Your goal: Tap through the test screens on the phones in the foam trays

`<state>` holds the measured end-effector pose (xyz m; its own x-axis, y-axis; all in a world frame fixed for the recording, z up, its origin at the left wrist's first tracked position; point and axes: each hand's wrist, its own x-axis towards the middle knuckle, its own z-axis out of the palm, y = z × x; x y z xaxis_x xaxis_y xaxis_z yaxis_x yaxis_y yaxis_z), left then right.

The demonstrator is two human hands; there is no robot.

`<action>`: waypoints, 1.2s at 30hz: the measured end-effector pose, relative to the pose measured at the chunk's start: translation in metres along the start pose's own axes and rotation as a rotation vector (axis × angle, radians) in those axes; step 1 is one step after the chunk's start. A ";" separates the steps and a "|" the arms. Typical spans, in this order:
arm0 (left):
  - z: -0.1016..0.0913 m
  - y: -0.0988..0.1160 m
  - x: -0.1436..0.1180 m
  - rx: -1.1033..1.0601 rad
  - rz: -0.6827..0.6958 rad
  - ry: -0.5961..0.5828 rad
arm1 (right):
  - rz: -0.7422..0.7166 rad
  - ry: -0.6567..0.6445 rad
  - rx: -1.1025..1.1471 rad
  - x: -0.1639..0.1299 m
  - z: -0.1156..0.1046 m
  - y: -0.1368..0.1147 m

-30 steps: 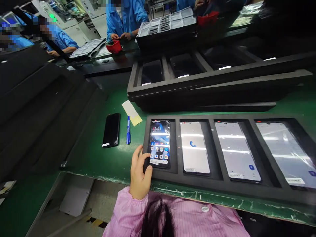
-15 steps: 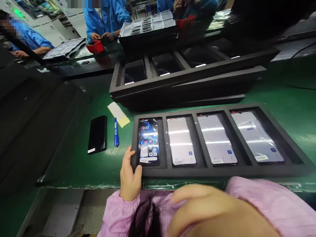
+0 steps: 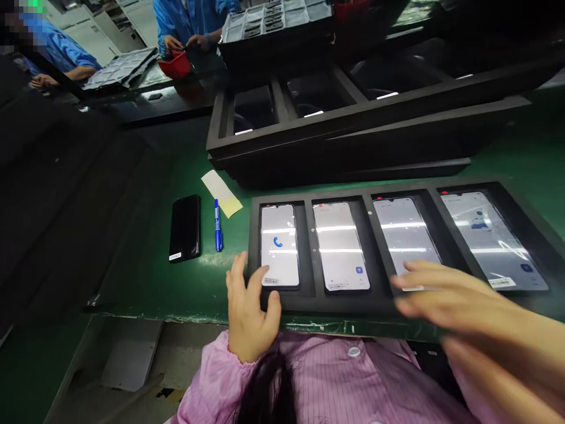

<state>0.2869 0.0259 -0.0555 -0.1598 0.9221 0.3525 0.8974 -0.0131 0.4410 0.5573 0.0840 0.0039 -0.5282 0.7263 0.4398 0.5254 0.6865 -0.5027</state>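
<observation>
I'm watching the left hand (image 3: 251,315) resting at the near left corner of the black tray (image 3: 335,304), its fingers loosely parted and holding no phone that I can see. Its index finger is pointing in over the lower left corner of the first phone (image 3: 280,253); I can't tell whether it is touching the glass. That phone is lying in the leftmost compartment and showing a blue handset icon on white.

The right hand (image 3: 463,300) is blurring as it hovers at the third phone (image 3: 404,229), covering its lower end; its fingers are extending leftward, apparently open, with nothing visible in them. I can't make out any contact.

Between the two hands, the second phone (image 3: 342,247) is lying face up in its own compartment, and the fourth phone (image 3: 489,235) is sitting in the rightmost one, both glowing pale.

To the left on the green worktop (image 3: 145,277), a dark phone (image 3: 185,228) is lying near a blue marker (image 3: 218,227) and a paper slip (image 3: 220,191). Behind the tray, more black trays (image 3: 282,156) are standing stacked.
</observation>
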 end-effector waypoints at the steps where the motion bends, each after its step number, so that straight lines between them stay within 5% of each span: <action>1: 0.001 0.006 0.002 0.035 0.049 0.002 | -0.027 0.034 0.030 0.001 0.008 0.011; 6: 0.012 0.020 0.005 0.117 0.135 -0.002 | -0.050 0.171 -0.099 -0.005 0.049 0.038; 11: 0.018 0.016 0.004 0.135 0.075 0.081 | 0.000 0.240 -0.176 -0.010 0.055 0.036; 18: 0.014 0.018 0.007 0.216 0.144 -0.027 | -0.020 0.080 -0.297 -0.008 0.054 0.039; 23: 0.014 0.014 0.007 0.206 0.177 0.007 | 0.083 0.031 -0.314 -0.003 0.057 0.030; 29: 0.019 0.005 0.006 0.185 0.185 0.065 | 0.072 0.285 -0.116 -0.015 0.050 0.034; 36: 0.020 0.003 0.007 0.232 0.191 0.052 | 0.127 0.526 -0.175 -0.039 0.026 0.060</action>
<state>0.2968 0.0400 -0.0686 0.0051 0.8905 0.4550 0.9823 -0.0896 0.1643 0.5926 0.0961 -0.0628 -0.0738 0.6925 0.7176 0.6893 0.5555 -0.4651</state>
